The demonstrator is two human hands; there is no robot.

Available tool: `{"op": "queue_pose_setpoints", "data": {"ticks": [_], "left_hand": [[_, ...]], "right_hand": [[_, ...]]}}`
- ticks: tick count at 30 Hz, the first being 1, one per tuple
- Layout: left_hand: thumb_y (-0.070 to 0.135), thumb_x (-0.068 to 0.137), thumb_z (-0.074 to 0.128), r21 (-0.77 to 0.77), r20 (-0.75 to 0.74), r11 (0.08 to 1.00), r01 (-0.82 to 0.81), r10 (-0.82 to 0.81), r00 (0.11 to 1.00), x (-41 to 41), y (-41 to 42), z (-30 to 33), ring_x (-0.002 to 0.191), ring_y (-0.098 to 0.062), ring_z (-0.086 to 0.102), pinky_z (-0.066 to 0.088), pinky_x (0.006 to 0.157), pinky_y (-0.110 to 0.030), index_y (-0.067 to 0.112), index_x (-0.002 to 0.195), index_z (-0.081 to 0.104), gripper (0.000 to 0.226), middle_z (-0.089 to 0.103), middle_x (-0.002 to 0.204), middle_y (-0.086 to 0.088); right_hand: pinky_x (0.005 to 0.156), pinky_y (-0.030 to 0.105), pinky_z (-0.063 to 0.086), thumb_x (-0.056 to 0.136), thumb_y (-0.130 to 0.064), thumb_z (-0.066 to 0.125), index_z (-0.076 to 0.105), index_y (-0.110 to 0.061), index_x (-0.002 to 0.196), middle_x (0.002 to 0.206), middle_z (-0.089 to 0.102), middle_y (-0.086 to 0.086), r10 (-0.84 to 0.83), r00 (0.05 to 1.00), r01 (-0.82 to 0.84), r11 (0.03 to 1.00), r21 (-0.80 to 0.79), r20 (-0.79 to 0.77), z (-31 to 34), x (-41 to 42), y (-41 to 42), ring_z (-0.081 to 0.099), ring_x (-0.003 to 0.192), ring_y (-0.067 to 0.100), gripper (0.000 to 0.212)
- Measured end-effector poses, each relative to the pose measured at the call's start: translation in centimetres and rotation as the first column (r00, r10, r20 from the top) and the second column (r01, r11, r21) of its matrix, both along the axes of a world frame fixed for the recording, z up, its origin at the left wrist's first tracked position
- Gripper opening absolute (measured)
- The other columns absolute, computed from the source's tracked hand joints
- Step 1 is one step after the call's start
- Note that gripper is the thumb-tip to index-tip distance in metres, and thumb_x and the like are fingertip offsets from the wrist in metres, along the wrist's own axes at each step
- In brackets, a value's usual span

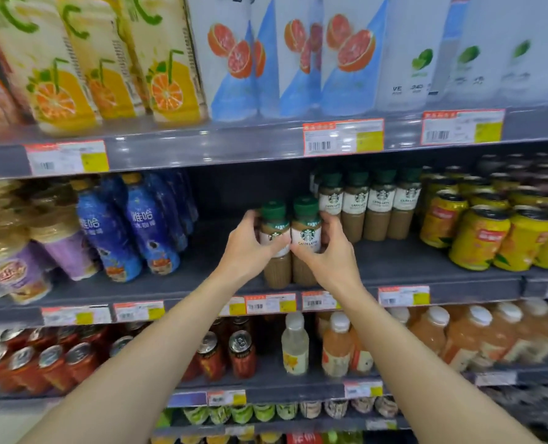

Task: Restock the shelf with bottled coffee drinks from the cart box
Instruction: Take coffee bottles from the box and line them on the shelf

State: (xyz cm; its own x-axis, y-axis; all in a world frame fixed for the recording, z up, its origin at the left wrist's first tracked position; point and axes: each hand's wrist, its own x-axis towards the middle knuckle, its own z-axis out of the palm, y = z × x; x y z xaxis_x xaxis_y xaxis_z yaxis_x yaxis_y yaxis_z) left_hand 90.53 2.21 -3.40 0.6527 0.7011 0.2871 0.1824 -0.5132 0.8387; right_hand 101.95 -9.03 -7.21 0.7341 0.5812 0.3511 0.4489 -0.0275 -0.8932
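Head view showed the left hand (250, 248) with fingers curled round one coffee bottle (275, 251) and the right hand (328, 251) round its neighbour (305, 238), both standing at the middle shelf (394, 267) front. Best slid back together, kept upright, toward the latte row (370, 203) behind, without knocking the yellow cans (480, 238)

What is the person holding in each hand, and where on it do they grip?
Each hand holds one coffee bottle by its labelled middle: the left hand grips the left bottle, the right hand the right bottle. Both stand on the shelf.
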Motion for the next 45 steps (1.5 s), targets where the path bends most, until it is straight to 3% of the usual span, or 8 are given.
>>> {"op": "queue_pose_setpoints", "data": {"ticks": [4, 8, 14, 19, 23, 31, 37, 45], "left_hand": [[0.035, 0.069, 0.085, 0.016, -0.094, 0.999, 0.043, -0.042, 0.995, -0.3, 0.8, -0.2, 0.102, -0.007, 0.059, 0.047, 0.083, -0.022, 0.022, 0.123, 0.048, 0.068, 0.061, 0.114, 0.009], [0.035, 0.07, 0.084, 0.049, -0.107, 0.999, -0.014, 0.019, 0.994, -0.3, 0.6, -1.3, 0.095, -0.012, 0.061, 0.047, 0.076, -0.025, 0.017, 0.113, 0.052, 0.057, 0.065, 0.108, 0.004], [0.035, 0.07, 0.083, 0.078, -0.119, 0.996, -0.032, 0.041, 0.992, 0.3, 1.3, -1.7, 0.093, -0.015, 0.062, 0.049, 0.073, -0.029, 0.016, 0.109, 0.052, 0.053, 0.066, 0.106, 0.0], [0.042, 0.065, 0.085, 0.148, -0.276, 0.989, 0.032, 0.01, 0.961, 1.1, 2.9, -0.8, 0.098, -0.024, 0.063, 0.053, 0.083, -0.037, 0.012, 0.113, 0.052, 0.066, 0.065, 0.106, -0.004], [0.037, 0.062, 0.087, 0.119, -0.354, 0.989, 0.087, -0.04, 0.934, 2.0, 3.7, 0.1, 0.102, -0.022, 0.06, 0.051, 0.088, -0.033, 0.015, 0.113, 0.053, 0.065, 0.064, 0.11, -0.005], [0.044, 0.06, 0.086, 0.114, -0.363, 0.99, 0.08, -0.034, 0.931, 3.5, 4.0, -0.6, 0.098, -0.019, 0.063, 0.053, 0.086, -0.034, 0.018, 0.113, 0.053, 0.068, 0.066, 0.105, 0.0], [0.039, 0.058, 0.089, 0.085, -0.347, 0.993, 0.084, -0.05, 0.937, 4.3, 4.0, -0.7, 0.093, -0.016, 0.065, 0.054, 0.085, -0.036, 0.021, 0.113, 0.055, 0.067, 0.068, 0.102, 0.003], [0.037, 0.062, 0.087, 0.072, -0.34, 0.993, 0.091, -0.062, 0.938, 4.5, 3.5, -0.6, 0.093, -0.014, 0.064, 0.054, 0.084, -0.034, 0.021, 0.115, 0.052, 0.066, 0.067, 0.101, 0.004]], "right_hand": [[0.097, 0.029, 0.047, 0.076, -0.029, 0.081, 0.031, -0.03, 0.144, 0.134, 0.053, -0.01, -0.043, 0.999, 0.043, 0.999, -0.021, 0.03, -1.5, -1.4, -0.2, 0.052, 0.122, 0.007, 0.084], [0.098, 0.025, 0.039, 0.082, -0.011, 0.071, 0.029, -0.032, 0.145, 0.136, 0.044, -0.008, -0.15, 0.987, 0.152, 0.988, -0.033, 0.048, -3.3, -3.6, 0.6, 0.044, 0.123, 0.008, 0.079], [0.092, 0.022, 0.038, 0.082, -0.01, 0.072, 0.037, -0.03, 0.143, 0.121, 0.047, -0.005, -0.264, 0.963, 0.263, 0.964, 0.027, 0.06, -3.9, -3.7, 1.3, 0.047, 0.109, 0.005, 0.074], [0.089, 0.023, 0.042, 0.082, -0.016, 0.073, 0.039, -0.027, 0.142, 0.116, 0.045, -0.005, -0.34, 0.935, 0.343, 0.939, -0.019, 0.099, -3.9, -1.4, 0.1, 0.05, 0.107, 0.01, 0.07], [0.086, 0.022, 0.037, 0.08, -0.017, 0.073, 0.043, -0.018, 0.137, 0.118, 0.047, 0.001, -0.418, 0.895, 0.433, 0.898, -0.077, 0.156, -3.5, 2.6, -2.1, 0.052, 0.108, 0.019, 0.064], [0.094, 0.039, 0.047, 0.073, -0.013, 0.078, 0.049, -0.011, 0.129, 0.124, 0.053, 0.011, -0.551, 0.827, 0.563, 0.81, -0.163, 0.113, -2.4, 11.8, -5.8, 0.054, 0.115, 0.03, 0.064], [0.094, 0.04, 0.049, 0.073, -0.01, 0.078, 0.046, -0.009, 0.128, 0.124, 0.061, 0.014, -0.593, 0.803, 0.594, 0.786, -0.169, 0.066, -1.8, 14.9, -5.9, 0.056, 0.116, 0.036, 0.063], [0.094, 0.044, 0.049, 0.078, -0.01, 0.077, 0.039, -0.009, 0.125, 0.127, 0.058, 0.018, -0.607, 0.794, 0.6, 0.775, -0.2, 0.029, -2.3, 15.6, -5.4, 0.056, 0.117, 0.04, 0.06]]}}
